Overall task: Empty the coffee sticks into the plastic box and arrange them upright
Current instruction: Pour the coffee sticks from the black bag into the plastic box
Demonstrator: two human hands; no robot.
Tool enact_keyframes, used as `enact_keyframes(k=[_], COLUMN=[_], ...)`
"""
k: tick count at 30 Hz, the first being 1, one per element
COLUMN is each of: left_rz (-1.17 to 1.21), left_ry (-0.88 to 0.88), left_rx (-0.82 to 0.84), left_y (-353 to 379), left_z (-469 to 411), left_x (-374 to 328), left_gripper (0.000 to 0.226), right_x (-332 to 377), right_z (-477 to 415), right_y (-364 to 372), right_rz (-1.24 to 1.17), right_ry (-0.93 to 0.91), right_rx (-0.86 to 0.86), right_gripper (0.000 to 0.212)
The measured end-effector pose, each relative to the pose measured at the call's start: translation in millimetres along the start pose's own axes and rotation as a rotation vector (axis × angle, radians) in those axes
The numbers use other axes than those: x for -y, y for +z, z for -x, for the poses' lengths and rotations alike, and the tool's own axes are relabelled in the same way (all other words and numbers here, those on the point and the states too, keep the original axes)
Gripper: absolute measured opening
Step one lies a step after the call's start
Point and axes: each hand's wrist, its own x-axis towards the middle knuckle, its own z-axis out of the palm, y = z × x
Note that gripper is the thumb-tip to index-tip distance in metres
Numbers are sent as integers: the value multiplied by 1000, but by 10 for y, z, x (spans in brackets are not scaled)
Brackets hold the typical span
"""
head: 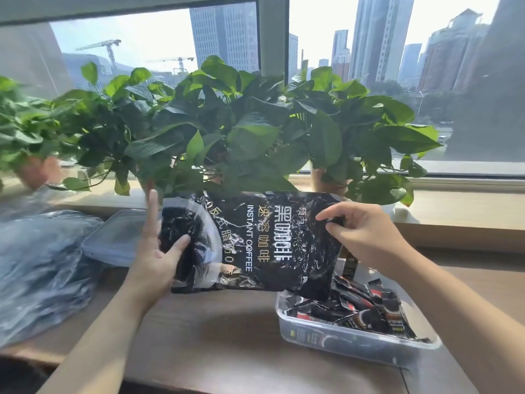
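A brown wooden table [227, 322] fills the view toward six o'clock. At eight o'clock a crumpled clear plastic bag [42, 265] lies on it, and just at that bag's three o'clock rests a flat clear lid [119, 237]. Along the pale window sill [468, 206], from nine round to two o'clock, stand leafy green potted plants [241, 123]; one terracotta pot [37, 169] shows at nine o'clock, blurred. Behind them a grey window post [272, 35] rises at twelve o'clock. Through the glass, tall towers [224, 32] stand from twelve to two o'clock, and two construction cranes [105, 46] at eleven o'clock
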Motion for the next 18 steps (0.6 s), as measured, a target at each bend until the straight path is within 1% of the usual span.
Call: enact_keyframes(k=[3, 6, 9, 13, 15, 18], left_rz=[-74, -176, -202, -292, -314, -267], left_ry=[53, 121, 190, 249, 277, 311], left_rx=[108, 196, 239, 290, 305, 294], left_y=[-77, -115, -80, -78, -56, 26], left_z=[-124, -248, -418, -671, -735, -753], left_x=[-174, -329, -485, -582, -642, -749], left_gripper=[59, 47, 42, 47, 48, 44], right_x=[-14, -26, -31, -24, -19, -18], right_z=[63, 132, 195, 240, 243, 246], right_y=[-61, -136, -239, -310, -311, -306], right_rz=[-40, -43, -30, -44, -49, -20], right_ry=[35, 74, 91, 74, 40, -4], right_rx=[-18, 10, 61, 53, 15, -37], right_gripper=[28, 26, 25, 27, 29, 32])
